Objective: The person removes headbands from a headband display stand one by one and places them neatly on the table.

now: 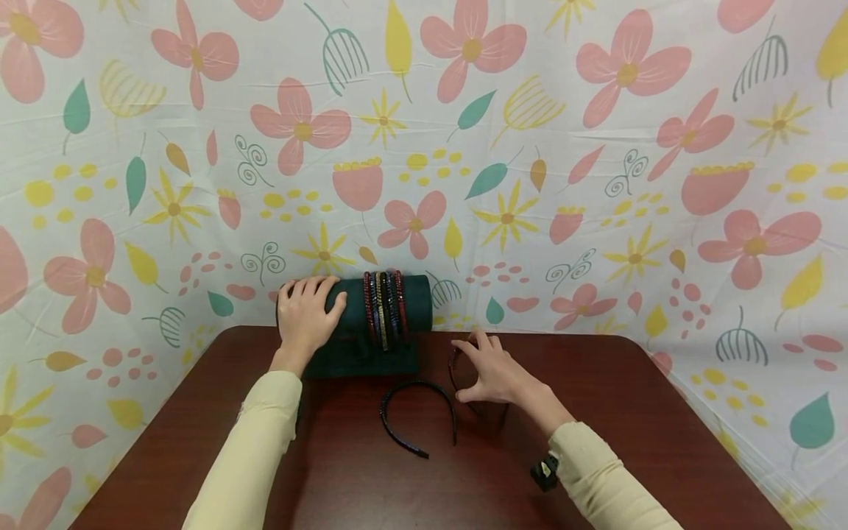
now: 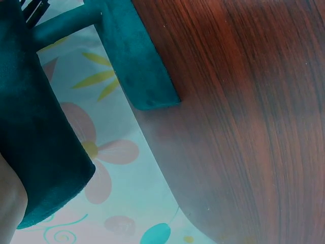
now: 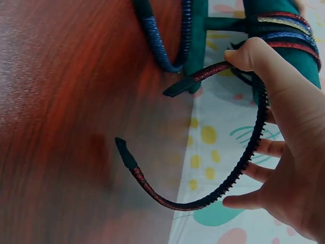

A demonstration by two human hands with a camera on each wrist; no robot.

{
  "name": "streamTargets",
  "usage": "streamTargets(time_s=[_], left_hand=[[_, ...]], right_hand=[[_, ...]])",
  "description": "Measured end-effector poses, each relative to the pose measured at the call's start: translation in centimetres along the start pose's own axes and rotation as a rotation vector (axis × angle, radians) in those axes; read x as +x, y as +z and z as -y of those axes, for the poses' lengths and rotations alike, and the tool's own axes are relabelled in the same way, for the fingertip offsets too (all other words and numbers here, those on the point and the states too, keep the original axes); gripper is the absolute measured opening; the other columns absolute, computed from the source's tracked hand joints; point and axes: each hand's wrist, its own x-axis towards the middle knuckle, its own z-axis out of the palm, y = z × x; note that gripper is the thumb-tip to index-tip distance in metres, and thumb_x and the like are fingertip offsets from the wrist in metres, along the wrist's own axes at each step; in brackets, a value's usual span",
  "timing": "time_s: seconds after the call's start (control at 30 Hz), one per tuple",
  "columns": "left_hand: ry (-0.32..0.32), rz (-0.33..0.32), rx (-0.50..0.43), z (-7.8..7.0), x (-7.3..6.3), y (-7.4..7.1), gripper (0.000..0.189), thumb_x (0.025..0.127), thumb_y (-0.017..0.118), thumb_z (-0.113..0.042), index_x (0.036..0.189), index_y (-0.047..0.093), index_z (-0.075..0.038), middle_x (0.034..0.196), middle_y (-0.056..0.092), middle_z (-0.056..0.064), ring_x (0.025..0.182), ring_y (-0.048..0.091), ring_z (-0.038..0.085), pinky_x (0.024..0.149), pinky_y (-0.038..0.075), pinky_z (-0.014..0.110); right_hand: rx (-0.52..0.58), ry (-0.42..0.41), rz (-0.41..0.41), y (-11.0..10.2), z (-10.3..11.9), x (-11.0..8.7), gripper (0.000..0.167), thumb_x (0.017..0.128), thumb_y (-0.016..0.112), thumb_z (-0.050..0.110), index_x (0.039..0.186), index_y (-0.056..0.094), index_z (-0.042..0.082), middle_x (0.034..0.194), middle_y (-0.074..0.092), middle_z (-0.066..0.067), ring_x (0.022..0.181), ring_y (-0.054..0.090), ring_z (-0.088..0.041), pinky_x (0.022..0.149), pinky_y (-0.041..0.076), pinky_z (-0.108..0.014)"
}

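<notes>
Dark-red glittery headband (image 3: 237, 175), arched and toothed inside, was above the dark-brown wood-grain bench (image 1: 344, 486), right of the black-blue curved headband (image 1: 383, 416); bench contact could not be told. Right hand (image 1: 493, 372) held it in a wide span, thumb on one side, fingers spread along the outer curve. Left hand (image 1: 308, 313) curved over the left end of the dark-green velvet roll stand (image 1: 419, 302). Judgement: light, even pressure suited the thin arch; hard squeezing risked twisting it
</notes>
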Motion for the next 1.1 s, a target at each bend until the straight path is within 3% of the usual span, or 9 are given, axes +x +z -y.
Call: streamTargets(time_s=[0.53, 0.77, 1.1], left_hand=[[0.000, -0.008, 0.008, 0.0, -0.1, 0.0, 0.045, 0.098, 0.049, -0.051, 0.129, 0.065, -0.022, 0.128, 0.065, 0.007, 0.120, 0.057, 0.029, 0.111, 0.033, 0.053], [-0.003, -0.005, 0.009, 0.2, 0.0, 0.0, 0.046, 0.099, 0.047, -0.052, 0.129, 0.065, -0.023, 0.128, 0.065, 0.007, 0.120, 0.057, 0.029, 0.111, 0.033, 0.053], [-0.004, 0.005, 0.012, -0.1, 0.1, -0.1, 0.047, 0.099, 0.045, -0.053, 0.130, 0.064, -0.023, 0.128, 0.064, 0.006, 0.120, 0.057, 0.028, 0.111, 0.033, 0.052]], right_hand=[[-0.070, 0.027, 0.064, 2.4, -0.9, -0.5, 0.089, 0.075, 0.080, 0.050, 0.152, 0.042, 0.023, 0.142, 0.041, -0.013, 0.124, 0.040, -0.035, 0.085, 0.043, -0.054], [-0.034, 0.033, 0.095, 2.8, -1.1, -0.7, 0.083, 0.076, 0.079, 0.050, 0.147, 0.049, 0.022, 0.140, 0.043, -0.013, 0.124, 0.043, -0.038, 0.087, 0.044, -0.059], [-0.041, 0.040, 0.119, 3.6, -1.7, -0.8, 0.079, 0.075, 0.077, 0.054, 0.144, 0.053, 0.022, 0.138, 0.047, -0.011, 0.123, 0.045, -0.037, 0.086, 0.044, -0.057]])
